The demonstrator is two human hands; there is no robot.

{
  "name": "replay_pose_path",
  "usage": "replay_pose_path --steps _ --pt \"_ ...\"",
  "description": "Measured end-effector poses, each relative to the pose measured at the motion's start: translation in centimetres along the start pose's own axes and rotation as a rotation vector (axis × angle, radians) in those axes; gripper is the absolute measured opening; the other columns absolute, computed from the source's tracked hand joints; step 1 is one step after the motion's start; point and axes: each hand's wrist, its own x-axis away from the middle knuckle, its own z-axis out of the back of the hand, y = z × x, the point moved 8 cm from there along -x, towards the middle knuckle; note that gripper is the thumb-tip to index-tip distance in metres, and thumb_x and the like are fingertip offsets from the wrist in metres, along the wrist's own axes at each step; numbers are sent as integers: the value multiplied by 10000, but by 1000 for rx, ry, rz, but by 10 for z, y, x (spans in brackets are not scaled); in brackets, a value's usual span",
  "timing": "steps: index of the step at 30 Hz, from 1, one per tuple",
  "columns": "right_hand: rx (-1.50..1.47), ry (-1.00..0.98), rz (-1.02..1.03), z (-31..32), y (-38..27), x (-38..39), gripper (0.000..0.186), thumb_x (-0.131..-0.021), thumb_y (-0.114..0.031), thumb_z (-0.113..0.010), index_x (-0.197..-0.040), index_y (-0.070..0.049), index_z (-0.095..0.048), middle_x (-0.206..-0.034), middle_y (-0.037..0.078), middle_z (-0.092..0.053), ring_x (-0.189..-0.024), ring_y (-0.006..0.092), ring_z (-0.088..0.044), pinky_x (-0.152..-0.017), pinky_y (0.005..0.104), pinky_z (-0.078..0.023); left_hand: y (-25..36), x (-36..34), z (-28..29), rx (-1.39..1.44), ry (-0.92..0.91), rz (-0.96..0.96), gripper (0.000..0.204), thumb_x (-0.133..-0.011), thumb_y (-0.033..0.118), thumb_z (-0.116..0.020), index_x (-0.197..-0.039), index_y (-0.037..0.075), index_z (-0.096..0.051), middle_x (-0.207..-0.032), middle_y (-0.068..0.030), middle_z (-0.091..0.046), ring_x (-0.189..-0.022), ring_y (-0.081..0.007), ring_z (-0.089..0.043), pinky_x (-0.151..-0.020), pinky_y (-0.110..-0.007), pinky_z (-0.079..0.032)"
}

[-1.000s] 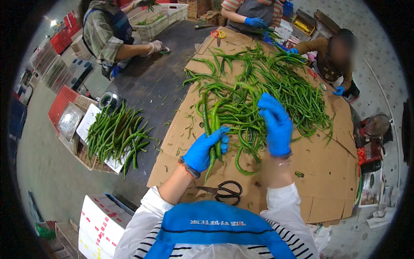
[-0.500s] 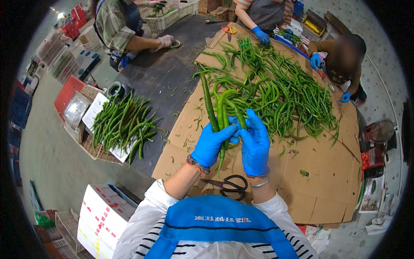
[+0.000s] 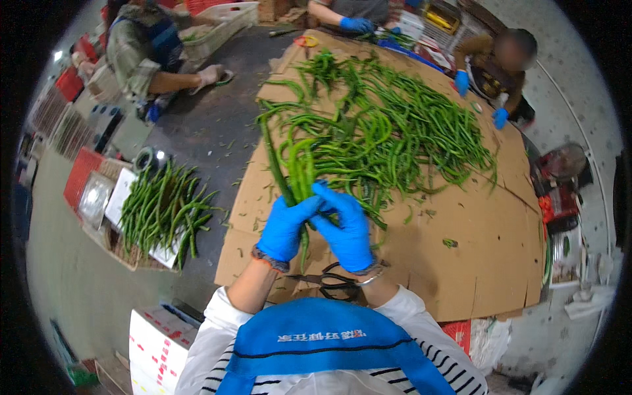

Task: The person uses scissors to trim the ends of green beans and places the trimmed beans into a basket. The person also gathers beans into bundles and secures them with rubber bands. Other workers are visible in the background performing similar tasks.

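My left hand, in a blue glove, is closed round a small bunch of long green chili peppers, which stand up out of the fist. The lower tip of one hangs beneath it. Against the side of this bunch presses my gloved right hand, thumb and fingers closed on the peppers; its fingertips are partly hidden. Black-handled scissors lie on the cardboard below my wrists, partly covered by the right one. Beyond my hands spreads a big loose pile of green chili peppers.
At the left, more long peppers lie heaped on the dark table's edge, by a tape roll. Co-workers with gloved hands stand at the far left, far side and right. Orange-handled scissors lie at the far cardboard edge. A white box stands lower left.
The right hand has come in against the left, bringing its pepper to the bunch. The whole view has shifted, so the table sits further left and higher.
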Motion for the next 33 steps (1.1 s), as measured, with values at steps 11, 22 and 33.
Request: replay_pose_path --steps 11,22,33 --pt "369 243 -353 139 133 -52 344 -858 -269 -595 -1103 -28 -604 -1026 140 -644 -901 242 -626 -786 351 -486 -12 -16 22 351 -9 86 299 -897 186 -557 -1140 20 -509 -816 -51 -549 -783 -209 -539 -800 -382 -458" --pt "892 163 -567 194 178 -57 303 -748 -251 -642 -922 -4 -626 -879 161 -641 -792 331 -601 -694 408 -479 -7 -6 6 219 -82 202 398 -869 131 -557 -1221 -24 -456 -870 -83 -594 -824 -213 -589 -793 -347 -468" --pt "157 2 -462 222 79 -59 280 -917 -191 -487 -1136 -42 -577 -1009 8 -650 -810 85 -551 -666 234 -430 -30 -5 -9 282 -328 341 486 -937 301 -480 -1307 -1 -393 -899 -48 -577 -741 -160 -558 -767 -346 -472"
